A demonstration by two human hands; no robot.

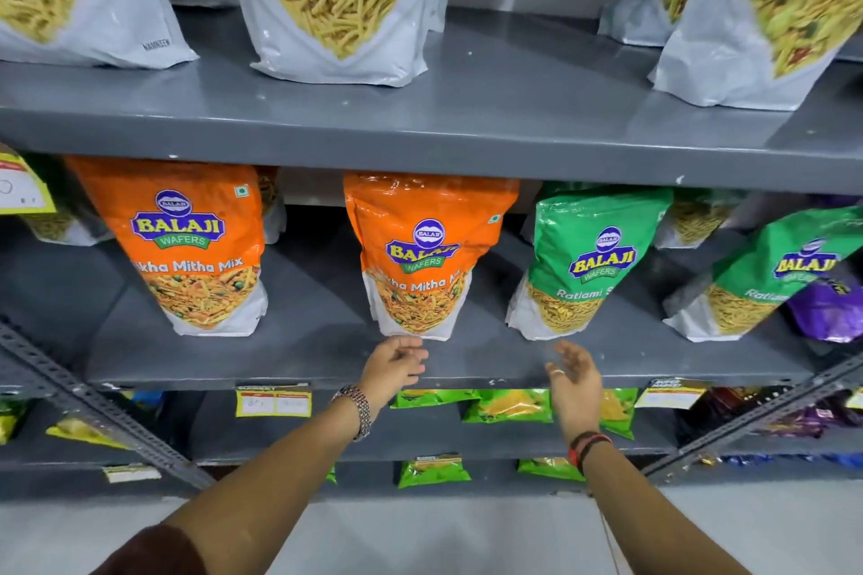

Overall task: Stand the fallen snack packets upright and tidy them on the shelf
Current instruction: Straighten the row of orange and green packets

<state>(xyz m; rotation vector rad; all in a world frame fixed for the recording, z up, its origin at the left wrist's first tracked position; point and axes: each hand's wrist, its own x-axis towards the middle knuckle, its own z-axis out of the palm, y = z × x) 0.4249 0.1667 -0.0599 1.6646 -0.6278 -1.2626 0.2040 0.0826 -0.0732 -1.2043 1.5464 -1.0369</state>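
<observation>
The middle orange packet (422, 257) stood on the middle shelf (299, 355), near its front edge, at about 12 o'clock from our hands. We judged it light, soft-walled and crinkly, its glossy film likely slippery and its contents easy to crush. Its white base gusset looked the firmest part, so we thought it best held low on both sides, not pinched at the top. Our left hand (394, 364) hovered just under its bottom edge with fingers loosely spread, holding nothing; whether it touched the film we could not tell. Our right hand (574, 371), blurred, was also open and empty, at 4 o'clock from the packet. A second orange packet (196, 243) stood at 9 o'clock. A green packet (586, 257) stood at 3 o'clock, and beyond it another green packet (766, 275) leaned markedly.
</observation>
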